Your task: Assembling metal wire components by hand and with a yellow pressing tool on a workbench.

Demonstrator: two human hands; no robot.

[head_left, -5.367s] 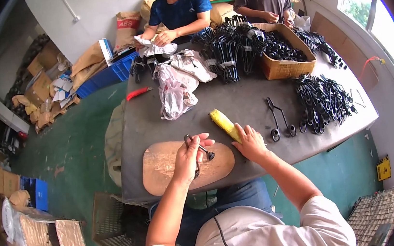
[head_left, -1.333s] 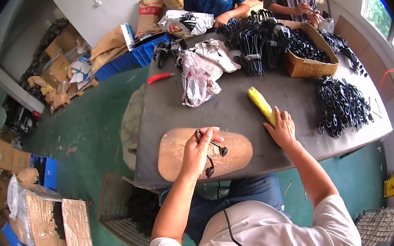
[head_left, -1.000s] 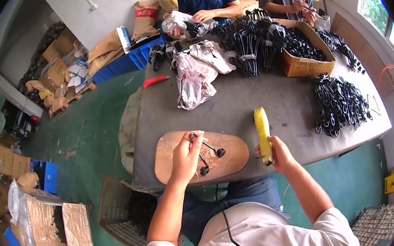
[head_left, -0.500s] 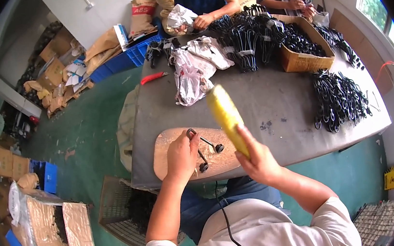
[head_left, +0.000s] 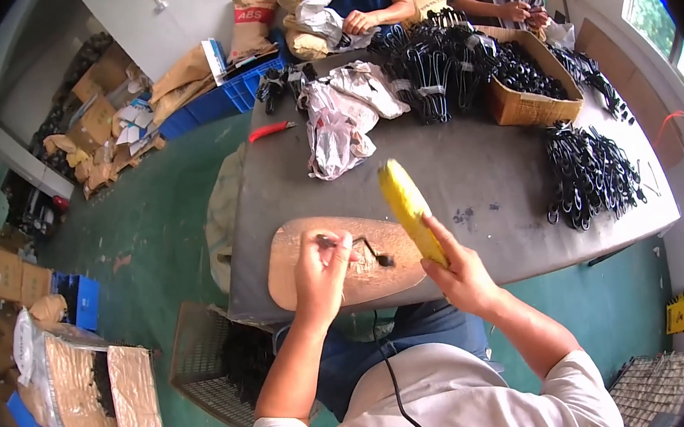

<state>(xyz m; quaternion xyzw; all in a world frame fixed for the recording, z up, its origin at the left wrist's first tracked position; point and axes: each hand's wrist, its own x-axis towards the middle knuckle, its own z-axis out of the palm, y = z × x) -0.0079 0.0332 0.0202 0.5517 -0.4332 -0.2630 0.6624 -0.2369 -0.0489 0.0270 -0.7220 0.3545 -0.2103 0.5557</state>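
Observation:
My left hand (head_left: 321,271) is closed over the wooden board (head_left: 284,258) at the near edge of the table. Its fingers grip a bent black rod (head_left: 368,246) with a round black knob at its end, held above the board. Part of the rod is hidden by the fingers. My right hand (head_left: 460,274) is wrapped round the lower end of a thick yellow stick-shaped tool (head_left: 406,204). That tool tilts up and to the left, its far end raised over the grey table (head_left: 508,186), apart from the rod.
Crumpled white plastic bags (head_left: 338,129) and a red-handled cutter (head_left: 269,131) lie farther back. Bundles of black wire parts (head_left: 591,177) stand right, beside a carton (head_left: 537,114) of black pieces. Two people work across the table. A plastic crate (head_left: 197,348) sits on the floor at left.
The yellow tool has shifted slightly right and down. My left hand has turned the rod, so only one knob shows clearly now. Across the table, the person in blue has moved the white bag.

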